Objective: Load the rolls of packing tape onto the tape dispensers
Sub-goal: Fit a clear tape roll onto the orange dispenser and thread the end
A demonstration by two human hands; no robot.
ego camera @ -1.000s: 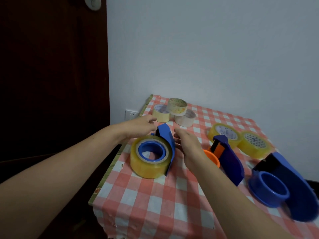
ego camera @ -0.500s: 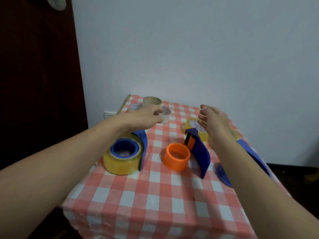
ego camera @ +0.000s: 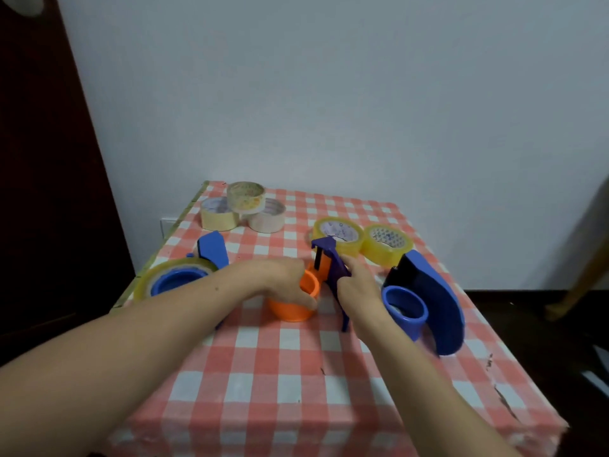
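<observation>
Mid-desk (ego camera: 296,374), the dispenser (ego camera: 331,262) stands on edge: a dark blue frame with an empty orange hub (ego camera: 293,310). The left hand (ego camera: 280,278) grips the hub and the right hand (ego camera: 357,286) clasps the frame. Two yellow rolls (ego camera: 339,234) lie just behind.

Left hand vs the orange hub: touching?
Touching. Head view: the left hand wraps its fingers over the rim of the orange hub, no gap visible. The right hand grips the purple dispenser.

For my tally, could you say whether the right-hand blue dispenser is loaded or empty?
Empty: the blue dispenser has a bare blue hub, with no tape roll round it.
</observation>
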